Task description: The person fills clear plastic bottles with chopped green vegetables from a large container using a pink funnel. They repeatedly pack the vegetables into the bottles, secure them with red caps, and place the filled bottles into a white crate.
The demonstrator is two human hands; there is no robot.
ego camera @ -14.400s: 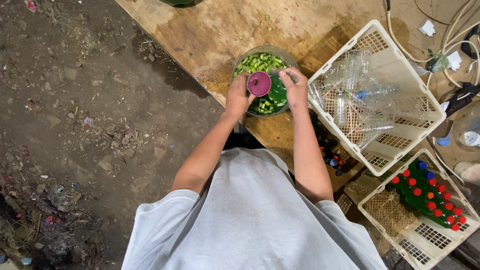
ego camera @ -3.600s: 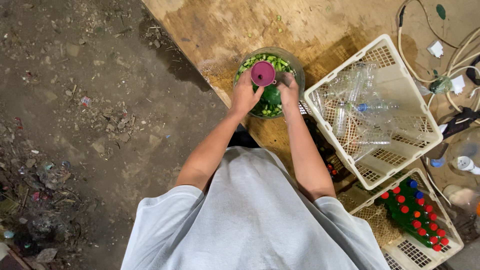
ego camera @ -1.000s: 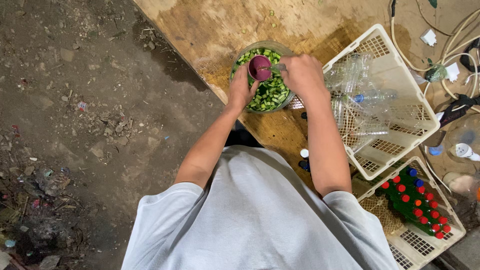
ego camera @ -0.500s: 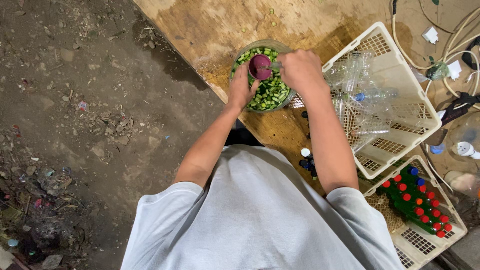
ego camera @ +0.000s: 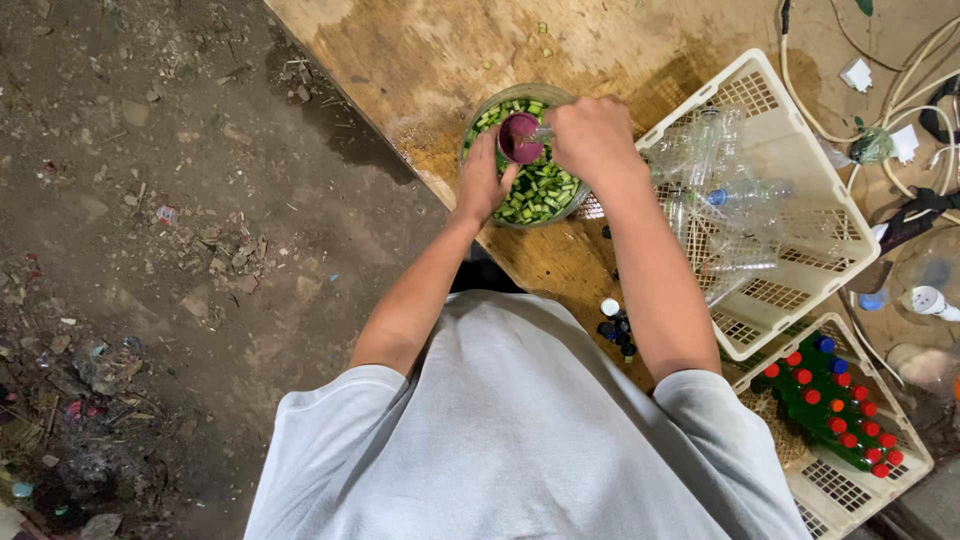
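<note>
A glass bowl (ego camera: 478, 112) of chopped green vegetable pieces (ego camera: 540, 190) stands near the edge of a worn wooden board (ego camera: 420, 50). My left hand (ego camera: 484, 180) reaches over the bowl's near rim and holds a small round purple funnel-like cup (ego camera: 519, 137) above the greens. My right hand (ego camera: 596, 135) hovers over the bowl's right side, closed on a thin metal utensil (ego camera: 541, 130) whose tip meets the purple cup. What lies under the cup is hidden.
To the right is a white crate (ego camera: 832, 165) of empty clear plastic bottles (ego camera: 730, 190). A second crate (ego camera: 860, 492) holds green bottles with red caps (ego camera: 835, 410). Small dark bottles (ego camera: 615, 325) sit by my torso. Cables (ego camera: 900, 90) trail at top right; the littered dirt floor (ego camera: 200, 250) is on the left.
My right hand has left the bowl's right rim and come over the bowl, up against the purple cup. My left hand stays at the cup.
</note>
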